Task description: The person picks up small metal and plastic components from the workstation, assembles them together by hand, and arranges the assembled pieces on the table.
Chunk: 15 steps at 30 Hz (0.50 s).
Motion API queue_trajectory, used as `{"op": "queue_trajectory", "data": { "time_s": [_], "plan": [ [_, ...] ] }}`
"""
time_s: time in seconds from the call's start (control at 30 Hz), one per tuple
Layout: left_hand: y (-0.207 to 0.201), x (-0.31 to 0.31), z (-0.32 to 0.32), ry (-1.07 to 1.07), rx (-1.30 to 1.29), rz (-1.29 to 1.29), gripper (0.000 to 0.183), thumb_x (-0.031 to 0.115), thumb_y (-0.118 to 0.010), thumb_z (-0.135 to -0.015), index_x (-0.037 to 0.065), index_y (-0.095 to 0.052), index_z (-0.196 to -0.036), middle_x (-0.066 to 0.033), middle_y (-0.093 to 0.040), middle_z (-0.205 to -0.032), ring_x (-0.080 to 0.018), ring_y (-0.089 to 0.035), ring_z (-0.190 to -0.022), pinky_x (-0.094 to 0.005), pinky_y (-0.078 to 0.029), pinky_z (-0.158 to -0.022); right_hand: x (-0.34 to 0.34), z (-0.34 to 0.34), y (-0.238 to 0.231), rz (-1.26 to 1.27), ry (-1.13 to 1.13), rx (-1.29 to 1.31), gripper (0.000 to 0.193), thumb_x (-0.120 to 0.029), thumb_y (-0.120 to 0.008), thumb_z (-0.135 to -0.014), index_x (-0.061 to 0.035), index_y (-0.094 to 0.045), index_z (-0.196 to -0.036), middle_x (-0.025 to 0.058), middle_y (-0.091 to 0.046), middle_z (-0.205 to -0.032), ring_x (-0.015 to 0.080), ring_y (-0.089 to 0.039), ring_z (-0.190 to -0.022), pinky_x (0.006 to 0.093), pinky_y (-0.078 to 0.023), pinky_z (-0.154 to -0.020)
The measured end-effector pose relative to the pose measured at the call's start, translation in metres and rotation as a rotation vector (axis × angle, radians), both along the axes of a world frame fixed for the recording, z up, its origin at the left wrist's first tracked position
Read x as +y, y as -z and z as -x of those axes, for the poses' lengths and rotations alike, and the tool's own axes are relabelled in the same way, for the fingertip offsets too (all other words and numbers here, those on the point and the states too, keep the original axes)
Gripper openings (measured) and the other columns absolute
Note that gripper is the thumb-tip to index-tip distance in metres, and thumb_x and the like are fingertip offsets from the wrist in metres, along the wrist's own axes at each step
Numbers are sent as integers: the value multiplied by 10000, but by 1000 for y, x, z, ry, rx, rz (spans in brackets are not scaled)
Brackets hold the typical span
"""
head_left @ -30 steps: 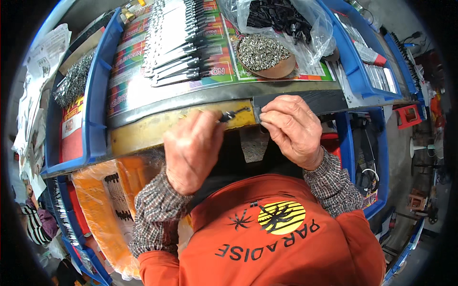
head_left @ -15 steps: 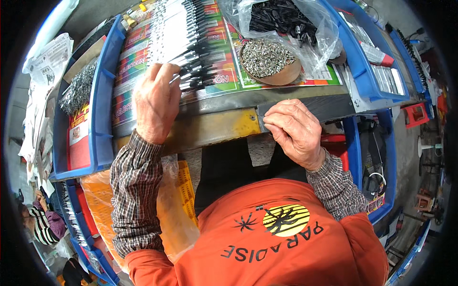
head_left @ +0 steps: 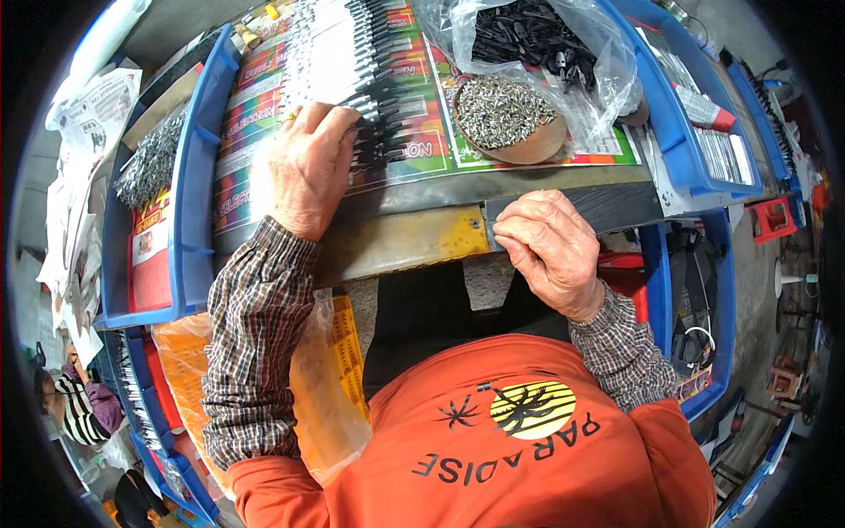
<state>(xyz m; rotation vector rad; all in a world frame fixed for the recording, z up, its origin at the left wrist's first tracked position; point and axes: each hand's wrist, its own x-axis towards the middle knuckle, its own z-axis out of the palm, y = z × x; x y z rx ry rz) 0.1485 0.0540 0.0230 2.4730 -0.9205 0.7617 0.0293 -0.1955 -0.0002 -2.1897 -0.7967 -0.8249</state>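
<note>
My left hand [head_left: 310, 169] is curled at the near end of a long row of thin silvery pieces with black tips [head_left: 377, 97], laid side by side on the table. Its fingertips touch or hover just over the row, and what they pinch is hidden. My right hand [head_left: 554, 253] is above the table's front edge, thumb and fingers pressed together; anything between them is too small to make out. Beyond it lies a shallow brown dish [head_left: 539, 145] heaped with small metal pins [head_left: 500, 113]. Behind the dish, a clear plastic bag [head_left: 616, 75] holds black plastic parts [head_left: 528, 40].
A blue bin [head_left: 204, 176] with a bundle of thin metal pieces [head_left: 151, 163] stands on the left. Another blue bin [head_left: 682, 132] is on the right. Under the table sit more blue bins [head_left: 723, 308] and a yellow crate [head_left: 349, 352]. A person [head_left: 86, 409] is at far left.
My left hand has shifted a little right and away from me along the row, its fingers curling over more. My right hand stays pinched in nearly the same place. The whole view has shifted slightly.
</note>
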Motion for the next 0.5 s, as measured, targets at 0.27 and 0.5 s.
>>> {"op": "queue_trajectory", "data": {
  "time_s": [0.27, 0.5],
  "plan": [
    [4, -2, -2, -24, -34, -14, 197, 19, -639, -784, 43, -633, -979, -119, -621, -944, -307, -601, -892, -378, -481, -788, 2, 1, -1, 15, 18, 11, 231, 18, -724, -678, -13, -628, -886, 95, -613, -862, 266, -603, -801, 362, -507, -714],
    [3, 7, 0, -22, -63, 15, 193, 30, -652, -773, 49, -644, -965, -116, -623, -943, -314, -602, -884, -384, -482, -781, 5, 0, -4, 26, 2, 20, 199, 23, -714, -690, -11, -634, -870, 100, -615, -861, 268, -603, -801, 366, -503, -716]
  ]
}}
